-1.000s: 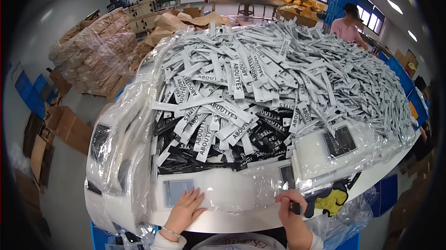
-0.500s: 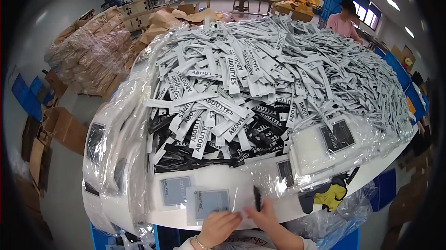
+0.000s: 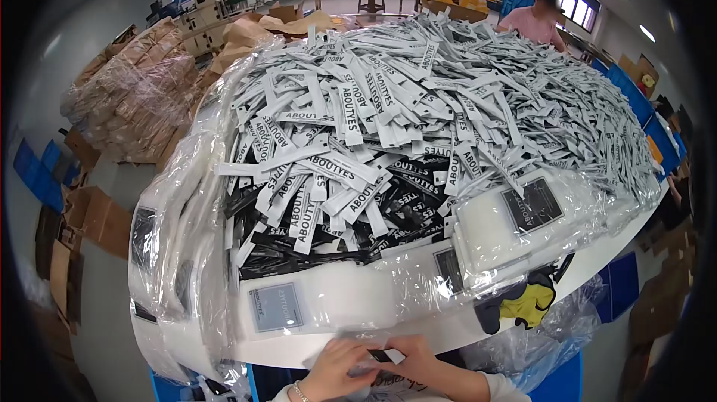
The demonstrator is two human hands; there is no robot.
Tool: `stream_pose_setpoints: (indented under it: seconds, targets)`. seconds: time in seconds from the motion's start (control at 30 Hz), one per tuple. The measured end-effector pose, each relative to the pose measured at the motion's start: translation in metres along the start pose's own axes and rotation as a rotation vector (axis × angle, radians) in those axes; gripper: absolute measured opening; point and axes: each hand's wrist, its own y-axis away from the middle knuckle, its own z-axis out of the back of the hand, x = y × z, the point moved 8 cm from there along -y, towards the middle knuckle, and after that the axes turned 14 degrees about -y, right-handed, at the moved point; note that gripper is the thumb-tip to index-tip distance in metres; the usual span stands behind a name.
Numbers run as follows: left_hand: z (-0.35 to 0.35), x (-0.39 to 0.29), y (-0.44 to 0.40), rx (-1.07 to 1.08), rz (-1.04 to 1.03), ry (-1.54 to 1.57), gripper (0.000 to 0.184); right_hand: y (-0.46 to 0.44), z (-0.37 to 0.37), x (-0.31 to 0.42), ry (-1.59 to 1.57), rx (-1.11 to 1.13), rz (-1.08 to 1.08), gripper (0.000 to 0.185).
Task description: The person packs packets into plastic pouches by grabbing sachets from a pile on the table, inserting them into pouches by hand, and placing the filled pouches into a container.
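My left hand [image 3: 337, 370] is closed at the near edge of the white table, holding what looks like a frosted plastic bag, mostly hidden by the fingers. Close beside it, my right hand [image 3: 420, 361] pinches a small black stick packet [image 3: 382, 356] with a white part. Whether the packet is inside the bag cannot be made out. Just beyond my hands lies a stack of frosted bags [image 3: 336, 297] with a grey printed label. Behind it, black stick packets [image 3: 407, 208] lie loose beneath a large heap of white ones [image 3: 358, 110].
Plastic-wrapped bag stacks lie at left [image 3: 179, 282] and right [image 3: 485, 230]. A yellow and dark grey cloth item [image 3: 526, 305] rests on the right edge. A person in pink [image 3: 534, 21] is beyond the heap. Wrapped brown bundles [image 3: 138, 88] stand at the left.
The labelled bag near my left hand has left the tabletop. Both hands have drawn back to the table edge and closer together. The upright black packet is now low between them.
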Motion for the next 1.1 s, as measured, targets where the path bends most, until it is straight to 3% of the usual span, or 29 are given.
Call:
stream_pose_setpoints:
  seconds: [0.03, 0.13, 0.17, 0.2, 0.23, 0.3, 0.33, 0.4, 0.57, 0.63, 0.67, 0.73, 0.8, 0.83, 0.97, 1.0, 1.03, 1.1]
  targets:
    - [0.003, -0.001, 0.000, -0.009, -0.023, -0.059, 0.064, 0.000, -0.002, 0.000, 0.065, 0.017, 0.047, 0.027]
    - [0.030, 0.007, -0.011, -0.146, 0.104, -0.239, 0.078, -0.004, 0.031, -0.008, -0.338, -0.197, -0.074, 0.029]
    - [0.038, 0.009, -0.011, -0.196, 0.166, -0.307, 0.082, -0.011, 0.034, -0.008, -0.907, -0.203, 0.001, 0.025]
    - [0.025, 0.011, -0.012, -0.118, 0.128, -0.294, 0.097, -0.017, 0.036, -0.008, -1.476, -0.186, 0.075, 0.023]
    - [0.021, 0.008, -0.011, -0.160, 0.143, -0.241, 0.098, -0.031, 0.046, 0.030, -1.653, -0.157, 0.240, 0.021]
    - [0.012, -0.001, -0.016, -0.255, 0.162, -0.142, 0.102, -0.034, 0.035, 0.042, -1.360, -0.266, 0.201, 0.023]
    - [0.011, 0.001, -0.016, -0.250, 0.230, -0.142, 0.106, -0.032, 0.023, 0.039, -0.894, -0.091, 0.151, 0.024]
    - [0.017, 0.005, -0.014, -0.313, 0.186, -0.124, 0.106, -0.024, 0.001, 0.035, -0.424, 0.060, 0.072, 0.022]
    - [0.004, 0.000, -0.022, -0.174, 0.065, -0.360, 0.095, -0.027, 0.023, 0.071, -0.627, 0.058, 0.134, 0.023]
    - [0.001, -0.006, -0.023, -0.214, -0.019, -0.205, 0.091, -0.025, 0.032, 0.083, -0.627, 0.102, 0.114, 0.022]
    - [0.000, -0.009, -0.022, -0.211, -0.032, -0.134, 0.092, -0.024, 0.027, 0.063, -0.577, 0.081, -0.041, 0.019]
    - [-0.011, -0.008, -0.017, -0.164, -0.014, 0.048, 0.102, -0.034, 0.028, 0.061, -0.824, 0.014, 0.007, 0.021]
    - [-0.010, -0.008, -0.012, -0.246, 0.013, 0.273, 0.107, -0.040, 0.028, 0.053, -1.056, -0.124, -0.013, 0.027]
    - [-0.007, -0.008, -0.011, -0.289, 0.029, 0.385, 0.109, -0.039, 0.027, 0.052, -0.920, -0.112, 0.012, 0.025]
    - [0.013, 0.014, -0.012, -0.343, 0.157, -0.001, 0.109, -0.025, 0.008, 0.072, -0.490, 0.048, 0.219, 0.022]
    - [0.012, 0.014, -0.017, -0.192, 0.149, -0.252, 0.106, -0.022, 0.008, 0.078, -0.396, 0.081, 0.304, 0.023]
    - [0.011, 0.010, -0.020, -0.175, 0.088, -0.281, 0.105, -0.020, 0.006, 0.087, -0.300, 0.116, 0.385, 0.024]
    - [0.007, 0.001, -0.022, -0.140, -0.041, -0.337, 0.102, -0.023, 0.015, 0.078, -0.555, 0.022, 0.207, 0.021]
